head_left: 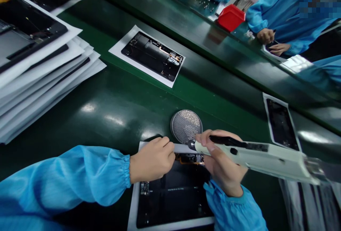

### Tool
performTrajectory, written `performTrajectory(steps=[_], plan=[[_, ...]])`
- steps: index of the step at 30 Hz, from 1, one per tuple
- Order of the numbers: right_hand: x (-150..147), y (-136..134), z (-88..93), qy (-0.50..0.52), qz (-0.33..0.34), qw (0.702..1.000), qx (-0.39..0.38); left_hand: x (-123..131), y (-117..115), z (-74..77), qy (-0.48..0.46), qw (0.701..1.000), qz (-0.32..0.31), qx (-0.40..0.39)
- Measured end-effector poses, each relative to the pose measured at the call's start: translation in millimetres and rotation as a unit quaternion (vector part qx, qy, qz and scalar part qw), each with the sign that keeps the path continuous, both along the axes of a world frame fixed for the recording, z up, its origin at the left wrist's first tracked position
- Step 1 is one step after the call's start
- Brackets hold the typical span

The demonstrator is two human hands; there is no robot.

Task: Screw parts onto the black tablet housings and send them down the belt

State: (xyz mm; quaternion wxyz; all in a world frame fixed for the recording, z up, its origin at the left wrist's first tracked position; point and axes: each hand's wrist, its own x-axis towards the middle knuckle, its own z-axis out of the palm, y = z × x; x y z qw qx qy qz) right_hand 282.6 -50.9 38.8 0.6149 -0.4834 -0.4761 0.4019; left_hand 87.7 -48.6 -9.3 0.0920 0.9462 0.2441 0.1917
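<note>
My right hand point(222, 161) is wrapped round a pale electric screwdriver point(277, 160), held nearly level, its metal tip end pointing left. Below both hands lies an opened tablet point(173, 195) on a white sheet point(133, 206), with circuit parts and an orange flex strip along its far edge. My left hand point(154, 158) is closed over the tablet's far left part, its fingers curled inward; whatever they may pinch is hidden. Just beyond the screwdriver's tip sits a round grey dish point(186, 126) with a dotted, perforated top. The screwdriver bit cannot be made out clearly.
Stacked tablets between white sheets point(48, 78) rise at the left. Another opened tablet point(154, 55) lies on the green strip ahead, and one more point(282, 122) at the right. Across the bench, co-workers' hands point(271, 41) work near a red bin point(231, 17).
</note>
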Motion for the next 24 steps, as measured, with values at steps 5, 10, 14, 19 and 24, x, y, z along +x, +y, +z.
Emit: performTrajectory(steps=[5,10,14,19,24], plan=[[3,-3,18.8,0.018,-0.002,0.998,0.065,2,4,-3.7,0.01,1.0,-0.007,-0.025],[-2,-15,20.6,0.023,0.027,0.998,0.055,7,5,-7.7,0.009,0.999,-0.014,-0.028],[-8,-22,12.4,0.004,0.023,0.999,0.038,12,4,-8.7,0.009,1.0,-0.008,0.005],[-8,-25,2.1,-0.017,0.035,0.999,0.032,16,5,-9.1,0.012,1.0,-0.005,-0.006],[-7,-27,-2.6,-0.045,0.023,0.999,0.007,15,6,-9.0,0.007,0.999,-0.012,-0.031]])
